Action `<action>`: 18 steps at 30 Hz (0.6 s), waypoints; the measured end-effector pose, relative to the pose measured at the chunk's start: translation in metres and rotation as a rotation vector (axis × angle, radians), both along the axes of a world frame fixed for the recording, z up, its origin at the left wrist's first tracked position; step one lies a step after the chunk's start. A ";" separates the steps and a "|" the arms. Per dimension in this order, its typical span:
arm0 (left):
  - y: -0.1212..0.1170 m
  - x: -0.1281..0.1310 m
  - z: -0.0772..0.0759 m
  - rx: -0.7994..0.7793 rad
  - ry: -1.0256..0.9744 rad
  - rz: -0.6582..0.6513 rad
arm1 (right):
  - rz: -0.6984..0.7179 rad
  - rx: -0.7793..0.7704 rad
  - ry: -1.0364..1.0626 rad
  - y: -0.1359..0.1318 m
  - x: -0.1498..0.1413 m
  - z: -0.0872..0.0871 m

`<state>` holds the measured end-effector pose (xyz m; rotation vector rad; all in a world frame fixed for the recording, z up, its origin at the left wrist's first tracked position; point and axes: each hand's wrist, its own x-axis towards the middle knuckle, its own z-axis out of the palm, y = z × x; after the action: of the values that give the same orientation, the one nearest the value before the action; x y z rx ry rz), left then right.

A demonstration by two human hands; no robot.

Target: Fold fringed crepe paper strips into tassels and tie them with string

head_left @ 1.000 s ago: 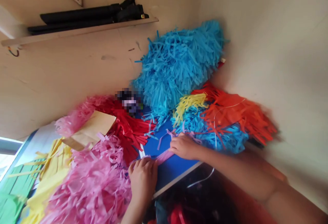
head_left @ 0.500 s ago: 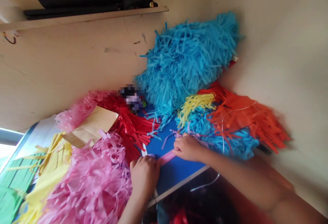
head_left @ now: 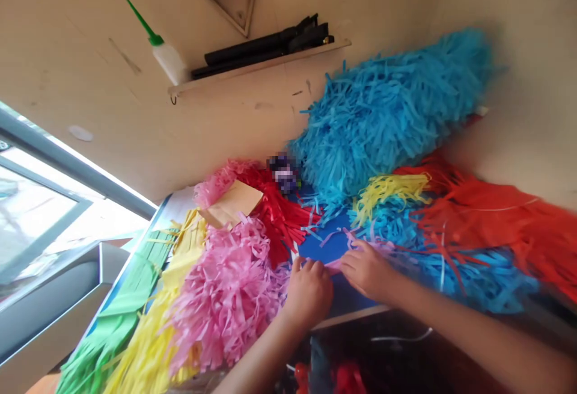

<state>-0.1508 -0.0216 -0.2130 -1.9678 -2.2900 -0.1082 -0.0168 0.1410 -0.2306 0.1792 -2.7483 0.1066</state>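
A pink paper strip [head_left: 334,266] stretches between my two hands just above a blue tabletop [head_left: 345,299]. My left hand [head_left: 311,290] is closed on one end of it, knuckles up. The other end is pinched in the fingers of my right hand [head_left: 367,269]. Lilac paper fringe [head_left: 383,246] lies just behind my right hand. Left of my left hand spreads a fluffy heap of pink fringed paper [head_left: 225,298]. Red fringe [head_left: 282,213] lies behind that heap. Both sets of fingertips are partly hidden.
A big blue fringe bundle [head_left: 392,111] leans in the corner. Orange fringe [head_left: 491,210], yellow fringe [head_left: 392,192] and more blue fringe lie to the right. Green strips [head_left: 130,280] and a brown paper piece [head_left: 234,203] are at left. A wall shelf [head_left: 270,64] holds black items.
The view has swung left and up, bringing a window and a green-tipped bottle into sight. My hands have drawn closer together, so less of the pink strip shows between them.
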 end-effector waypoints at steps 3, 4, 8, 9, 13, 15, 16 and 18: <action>0.002 0.003 -0.002 0.033 0.007 0.046 | -0.015 -0.045 -0.011 0.006 -0.007 -0.004; 0.003 0.003 -0.004 0.045 0.012 0.061 | -0.039 -0.096 -0.038 0.009 -0.009 -0.002; 0.004 -0.001 -0.009 0.091 0.026 0.114 | -0.137 -0.244 -0.115 0.006 -0.013 0.018; 0.003 -0.002 -0.010 0.102 0.025 0.123 | -0.140 -0.235 -0.105 0.002 -0.014 0.021; -0.003 -0.002 -0.011 0.145 -0.001 0.118 | -0.111 -0.056 -0.020 -0.012 -0.016 0.016; -0.009 -0.002 -0.012 0.164 -0.020 0.106 | -0.108 0.006 0.011 -0.009 -0.013 0.006; -0.013 -0.003 -0.012 0.171 -0.030 0.098 | -0.107 0.007 0.024 -0.006 -0.011 0.000; -0.021 -0.006 -0.014 0.175 -0.054 0.076 | -0.094 -0.045 0.051 0.005 -0.004 -0.009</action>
<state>-0.1568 -0.0425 -0.2274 -1.8114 -2.2971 -0.3460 -0.0206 0.1462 -0.2394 0.0403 -2.6959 0.1358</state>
